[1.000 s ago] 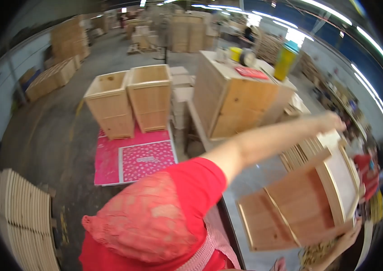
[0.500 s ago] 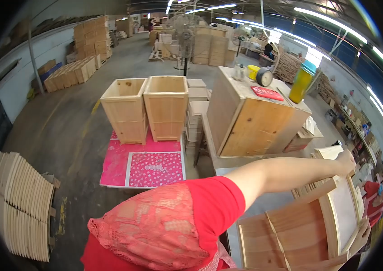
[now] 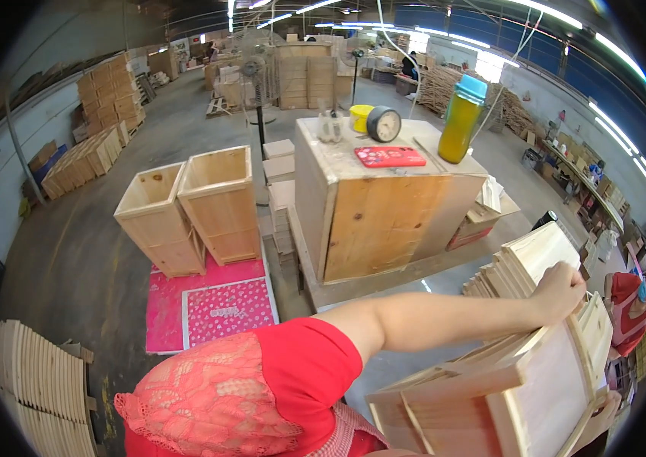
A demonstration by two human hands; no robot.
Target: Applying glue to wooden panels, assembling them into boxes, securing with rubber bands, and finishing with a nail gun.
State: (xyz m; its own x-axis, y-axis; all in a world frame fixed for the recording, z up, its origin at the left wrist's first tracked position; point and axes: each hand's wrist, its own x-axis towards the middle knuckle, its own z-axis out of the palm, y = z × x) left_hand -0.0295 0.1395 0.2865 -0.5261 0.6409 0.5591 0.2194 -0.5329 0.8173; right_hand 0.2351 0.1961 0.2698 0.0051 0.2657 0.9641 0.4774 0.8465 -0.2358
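Observation:
A tapered wooden box (image 3: 543,396) lies on its side on the grey worktable (image 3: 406,343), its pale panel framed by strips. My left arm, in a red sleeve, reaches across to the right. My left hand (image 3: 559,295) is closed in a fist at the box's far corner; what its fingers hold, if anything, is hidden. Low at the right, partly out of sight, my right hand (image 3: 603,417) grips the box's near right edge. Beyond my left hand leans a stack of wooden panels (image 3: 524,263).
A wooden cabinet (image 3: 384,228) ahead carries a red case (image 3: 390,157), a round gauge (image 3: 384,123) and a yellow-green bottle (image 3: 461,122). Two tapered bins (image 3: 220,206) stand on pink sheeting (image 3: 163,312). Stacked slatted panels (image 3: 41,381) stand left; a person in red (image 3: 627,312) is at right.
My view has swung right. The box has tilted, showing more of its pale panel. My left hand has come back a little toward me and stays closed.

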